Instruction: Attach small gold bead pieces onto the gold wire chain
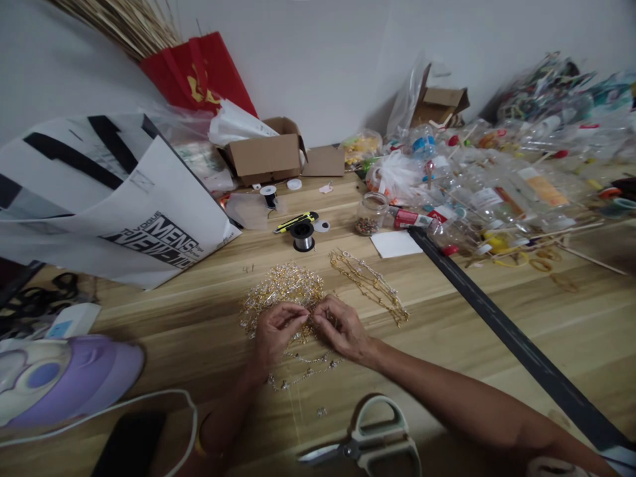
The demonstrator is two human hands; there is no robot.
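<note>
My left hand (279, 331) and my right hand (342, 326) meet fingertip to fingertip at the near edge of a tangled pile of gold and silver beaded chain (283, 286). Both are closed in a pinch; what lies between the fingertips is too small to make out. Just below them, a silver beaded chain (304, 375) with darker beads curves across the wooden table. Several gold and silver chain strands (370, 286) lie side by side to the right of the pile. Nearer me are a tiny silver bit (322, 412) and scissors (380, 437) with pale handles.
Beyond the pile are a wire spool (303, 237), a yellow-black cutter knife (295, 222) and a jar of beads (370, 215). Plastic bottles (497, 192) crowd the right back. A white bag (149, 218), a purple device (84, 377) and a dark phone (132, 444) are leftward.
</note>
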